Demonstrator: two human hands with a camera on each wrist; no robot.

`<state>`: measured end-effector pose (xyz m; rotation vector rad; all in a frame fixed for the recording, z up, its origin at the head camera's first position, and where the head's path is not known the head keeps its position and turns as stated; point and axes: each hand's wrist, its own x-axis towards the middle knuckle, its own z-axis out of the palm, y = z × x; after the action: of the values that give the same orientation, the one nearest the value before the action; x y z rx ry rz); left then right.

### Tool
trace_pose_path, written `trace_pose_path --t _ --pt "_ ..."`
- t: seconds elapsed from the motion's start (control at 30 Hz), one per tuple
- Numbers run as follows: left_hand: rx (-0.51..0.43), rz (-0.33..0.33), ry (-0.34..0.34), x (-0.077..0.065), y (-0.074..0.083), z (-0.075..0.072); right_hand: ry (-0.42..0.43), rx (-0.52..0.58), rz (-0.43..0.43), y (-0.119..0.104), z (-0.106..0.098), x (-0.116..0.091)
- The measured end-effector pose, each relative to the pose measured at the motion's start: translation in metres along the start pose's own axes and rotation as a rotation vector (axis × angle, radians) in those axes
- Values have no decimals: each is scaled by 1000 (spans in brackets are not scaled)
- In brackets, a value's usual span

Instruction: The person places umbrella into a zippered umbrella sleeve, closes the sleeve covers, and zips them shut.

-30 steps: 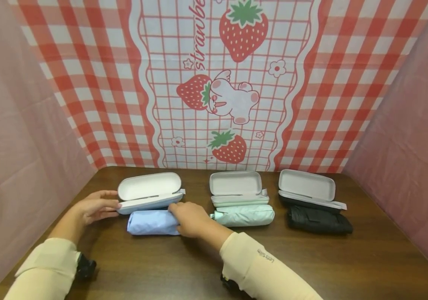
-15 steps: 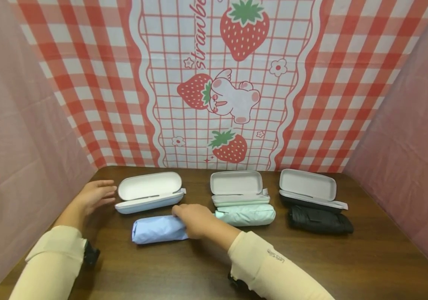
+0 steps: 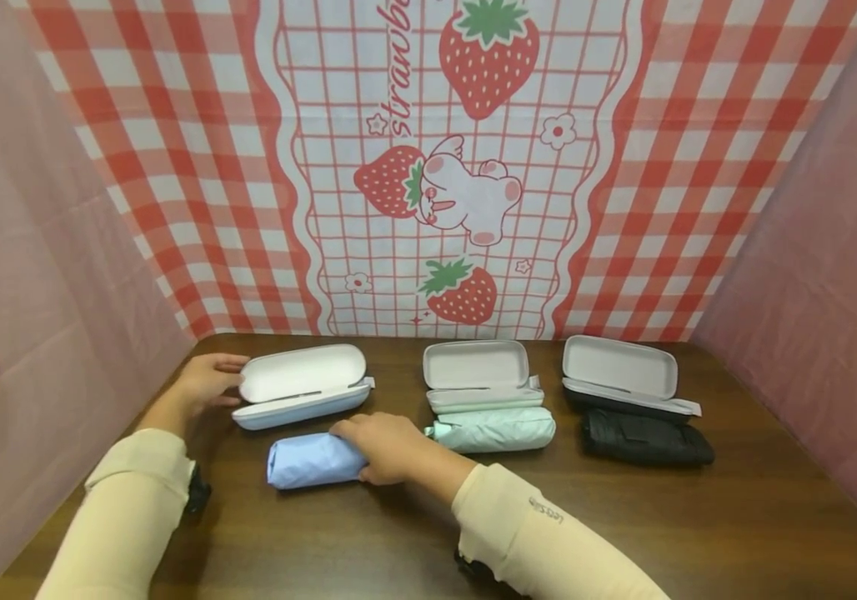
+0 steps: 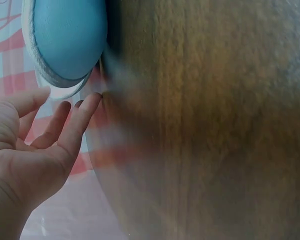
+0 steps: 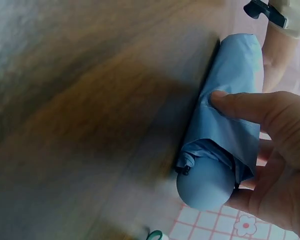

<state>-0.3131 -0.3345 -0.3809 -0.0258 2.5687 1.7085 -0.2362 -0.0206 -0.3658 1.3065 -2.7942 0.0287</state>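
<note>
My right hand (image 3: 387, 447) grips the right part of a folded light-blue umbrella (image 3: 314, 461) on the table. In the right wrist view, the thumb presses the umbrella's cloth (image 5: 225, 75), with its rounded handle end (image 5: 206, 184) sticking out below. Behind the umbrella lies an open case (image 3: 301, 406), light blue outside with a white lining. At its left end is my left hand (image 3: 207, 382), fingers slightly bent and holding nothing. From the left wrist view, the fingers (image 4: 80, 120) are close to the tip of the blue case (image 4: 69, 40); whether they touch it I cannot tell.
In the middle, a mint folded umbrella (image 3: 494, 430) lies before an open mint case (image 3: 483, 400). On the right, a black folded umbrella (image 3: 646, 437) lies before an open black case (image 3: 618, 370). A strawberry-print cloth (image 3: 473, 200) hangs behind the wooden table (image 3: 308, 550).
The blue umbrella has come toward the front edge in my right hand, away from its case. My left hand has let go of the case's lower half and shifted back beside the lid.
</note>
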Motion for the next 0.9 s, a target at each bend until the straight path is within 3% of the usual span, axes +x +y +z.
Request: trace_pose_path --t 0.17,0.47,0.67,0.9 --pt "46 9 66 -2 4 1 1 17 -12 -3 1 4" --pt "45 46 82 -1 5 1 -22 -12 -15 -4 0 12" --pt "30 88 65 1 4 -1 3 -47 -22 -1 -2 10" --pt "23 96 -2 0 2 -9 -25 -42 -62 -2 -2 9"
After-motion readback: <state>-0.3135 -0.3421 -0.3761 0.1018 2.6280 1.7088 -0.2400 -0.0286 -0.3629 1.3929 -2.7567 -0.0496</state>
